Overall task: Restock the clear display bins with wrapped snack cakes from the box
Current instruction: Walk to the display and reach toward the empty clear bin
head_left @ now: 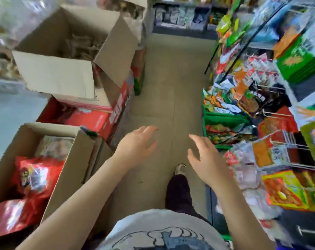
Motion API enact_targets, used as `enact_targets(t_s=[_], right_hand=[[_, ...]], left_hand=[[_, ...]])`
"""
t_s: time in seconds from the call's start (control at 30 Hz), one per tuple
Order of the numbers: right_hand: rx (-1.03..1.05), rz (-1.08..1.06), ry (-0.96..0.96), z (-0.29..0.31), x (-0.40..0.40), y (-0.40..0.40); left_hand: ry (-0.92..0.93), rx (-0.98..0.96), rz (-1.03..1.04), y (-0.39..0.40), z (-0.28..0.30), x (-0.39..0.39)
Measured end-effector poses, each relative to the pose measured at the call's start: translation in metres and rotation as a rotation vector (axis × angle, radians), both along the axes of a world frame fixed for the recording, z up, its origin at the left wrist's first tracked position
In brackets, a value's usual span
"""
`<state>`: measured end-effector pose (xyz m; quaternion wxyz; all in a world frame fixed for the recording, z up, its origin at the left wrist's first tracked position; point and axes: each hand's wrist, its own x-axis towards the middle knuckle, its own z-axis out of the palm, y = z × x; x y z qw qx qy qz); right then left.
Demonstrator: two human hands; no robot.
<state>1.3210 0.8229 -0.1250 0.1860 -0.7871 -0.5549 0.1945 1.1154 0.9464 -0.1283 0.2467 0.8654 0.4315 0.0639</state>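
My left hand (137, 144) hovers over the aisle floor, fingers relaxed and spread, holding nothing. My right hand (206, 159) is beside it, also empty with loose fingers, close to the snack shelf on the right. An open cardboard box (68, 170) at the lower left holds red wrapped snack packs (34, 177). A second open cardboard box (54, 71) stands higher at the upper left with brownish wrapped items inside, blurred. No clear display bin is plainly visible.
Red cartons (99, 120) are stacked under the upper box. Shelves of colourful snack bags (261, 123) line the right side, with a green crate (223, 121) low down. The tan floor (171, 78) runs ahead to dark shelving. My leg and shoe (180, 169) are below.
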Motion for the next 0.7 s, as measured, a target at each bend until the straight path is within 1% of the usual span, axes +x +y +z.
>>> enact_targets(t_s=[0.1, 0.2, 0.27, 0.33, 0.43, 0.5, 0.6, 0.7], right_hand=[[0.033, 0.086, 0.027, -0.016, 0.050, 0.093], [0.050, 0.225, 0.052, -0.009, 0.094, 0.195], [0.063, 0.325, 0.064, 0.002, 0.115, 0.263], [0.062, 0.408, 0.050, 0.017, 0.124, 0.330], [0.082, 0.544, 0.088, 0.036, 0.114, 0.417], [0.133, 0.649, 0.110, 0.044, 0.097, 0.468], [0.193, 0.816, 0.130, 0.044, 0.069, 0.542], [0.239, 0.943, 0.104, 0.040, 0.037, 0.616]], left_hand=[[0.025, 0.013, 0.057, 0.078, -0.008, 0.040], [0.003, 0.064, 0.137, 0.151, -0.001, 0.065], [-0.034, 0.132, 0.199, 0.195, 0.012, 0.073], [-0.087, 0.259, 0.275, 0.238, 0.026, 0.075], [-0.067, 0.444, 0.446, 0.292, 0.038, 0.067], [-0.032, 0.508, 0.585, 0.323, 0.032, 0.052], [0.067, 0.464, 0.847, 0.370, 0.015, 0.024], [0.166, 0.406, 1.098, 0.409, 0.000, -0.008]])
